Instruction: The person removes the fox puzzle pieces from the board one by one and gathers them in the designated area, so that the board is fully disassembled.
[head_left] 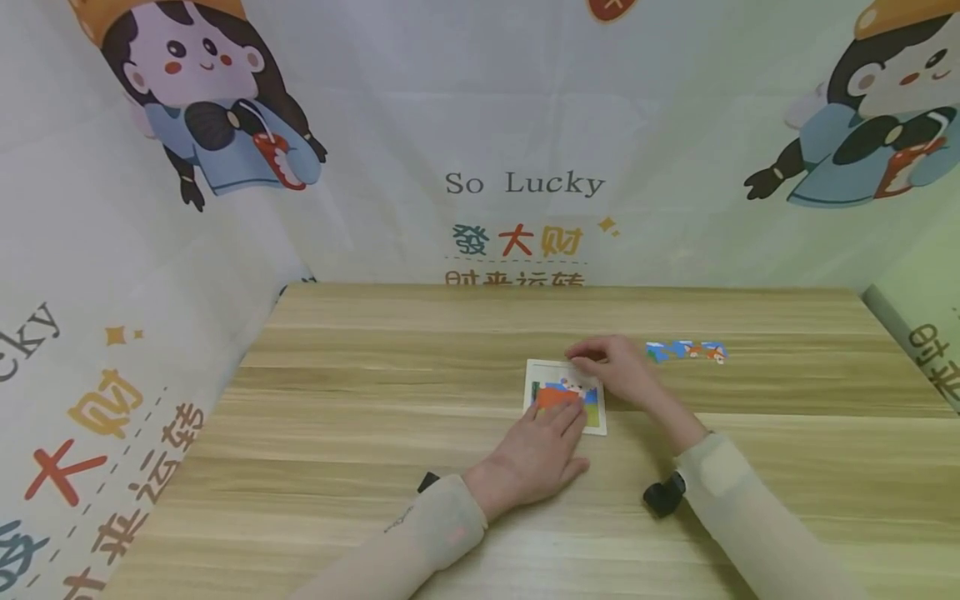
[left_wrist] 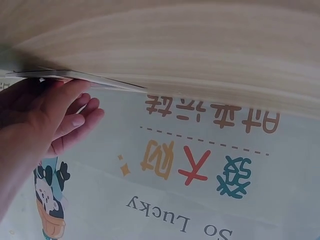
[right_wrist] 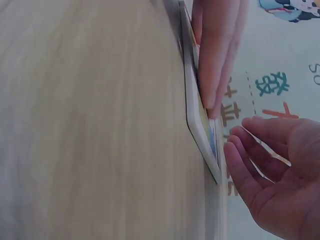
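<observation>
A small picture puzzle board with a pale frame lies on the wooden table. Its picture shows blue, green and orange areas and a white animal's face near the top. My left hand rests flat on the lower part of the picture, fingers straight, hiding much of it. At the board's upper right corner hovers my right hand, fingers loosely bent. In the right wrist view, nothing shows between the fingers of that right hand, and they stand slightly off the board's edge.
Colourful puzzle pieces, blue with orange animal figures, lie in a row right of the board, beyond my right hand. A printed cloth hangs along the table's back edge. A black wrist device sits by the right sleeve.
</observation>
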